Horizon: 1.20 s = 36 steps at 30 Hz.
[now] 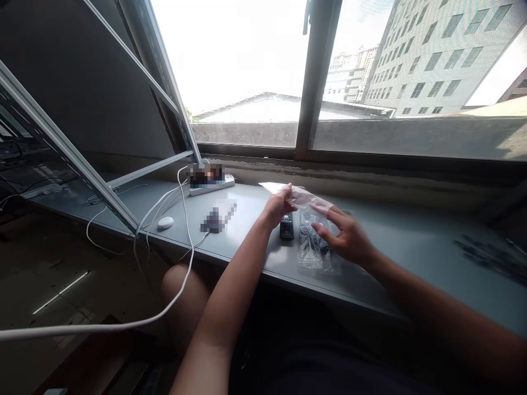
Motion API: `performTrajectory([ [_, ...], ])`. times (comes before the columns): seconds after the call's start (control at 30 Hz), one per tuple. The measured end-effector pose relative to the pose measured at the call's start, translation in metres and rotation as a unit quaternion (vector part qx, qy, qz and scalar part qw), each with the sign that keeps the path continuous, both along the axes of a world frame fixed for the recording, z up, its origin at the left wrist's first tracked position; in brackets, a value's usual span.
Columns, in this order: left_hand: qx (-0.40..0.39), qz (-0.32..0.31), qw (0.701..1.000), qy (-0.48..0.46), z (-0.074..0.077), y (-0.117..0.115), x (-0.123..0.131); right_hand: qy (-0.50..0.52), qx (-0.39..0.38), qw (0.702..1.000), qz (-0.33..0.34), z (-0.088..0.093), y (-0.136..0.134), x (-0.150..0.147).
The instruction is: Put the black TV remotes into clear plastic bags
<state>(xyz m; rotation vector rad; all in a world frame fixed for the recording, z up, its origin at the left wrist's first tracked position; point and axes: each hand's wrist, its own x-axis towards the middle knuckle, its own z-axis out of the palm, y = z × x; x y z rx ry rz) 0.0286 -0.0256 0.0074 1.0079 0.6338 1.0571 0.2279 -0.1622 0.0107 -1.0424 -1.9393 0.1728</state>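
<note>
A clear plastic bag (300, 198) is held up over the grey sill table (403, 241). My left hand (280, 206) pinches its left end, fingers closed on the plastic. My right hand (348, 236) touches the bag's right end with fingers partly spread. A small black remote (287, 226) lies on the table just below my left hand. Another clear bag with a dark remote inside (313, 247) lies flat under my right hand.
A white power strip (214, 184) sits by the window frame at the back. White cables (181, 219) trail from it over the table's front edge. A white round puck (165, 222) lies left. Metal rack bars (82, 164) slant at left. Dark scribbles mark the table's far right (489, 255).
</note>
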Motion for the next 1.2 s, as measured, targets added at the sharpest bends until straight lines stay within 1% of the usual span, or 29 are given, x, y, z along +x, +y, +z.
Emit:
performTrajectory([
  [0.07,-0.003,-0.029,1.000,-0.002,0.000,-0.001,0.000,-0.007,-0.012,1.000,0.001,-0.002,0.000,0.001],
  [0.13,-0.009,-0.033,0.999,0.001,0.001,-0.001,0.000,-0.009,-0.024,1.000,0.005,-0.003,0.001,0.002],
  [0.2,-0.019,-0.006,1.000,-0.003,0.001,0.001,-0.001,-0.008,-0.030,0.999,0.009,-0.004,0.001,0.004],
  [0.33,-0.034,0.078,0.995,-0.044,0.000,0.007,-0.005,-0.010,-0.035,0.999,0.013,-0.004,0.001,0.006],
  [0.4,-0.040,0.100,0.992,-0.059,-0.001,0.009,-0.006,-0.006,-0.034,0.999,0.011,-0.005,0.001,0.006],
  [0.53,-0.045,0.102,0.992,-0.066,-0.002,0.010,-0.007,0.002,-0.035,0.999,0.012,-0.006,0.002,0.006],
  [0.7,-0.041,0.112,0.990,-0.075,-0.002,0.010,-0.009,0.022,-0.053,0.998,0.009,-0.003,0.003,0.007],
  [0.87,-0.052,0.137,0.985,-0.094,-0.003,0.012,-0.012,0.027,-0.043,0.999,0.002,0.002,0.001,0.005],
  [1.0,-0.054,0.146,0.982,-0.108,-0.004,0.015,-0.013,0.021,-0.032,0.999,0.004,0.004,0.000,0.004],
  [1.07,-0.049,0.134,0.984,-0.102,-0.004,0.013,-0.012,0.019,-0.031,0.999,0.003,0.003,-0.001,0.003],
  [1.1,-0.044,0.115,0.988,-0.096,-0.003,0.011,-0.010,0.019,-0.031,0.999,0.003,0.003,-0.001,0.003],
  [1.13,-0.037,0.084,0.992,-0.087,-0.001,0.009,-0.009,0.021,-0.031,0.999,0.004,0.003,-0.001,0.002],
  [1.2,-0.023,-0.002,0.998,-0.063,0.002,0.003,-0.007,0.022,-0.033,0.999,0.014,0.003,-0.001,0.000],
])
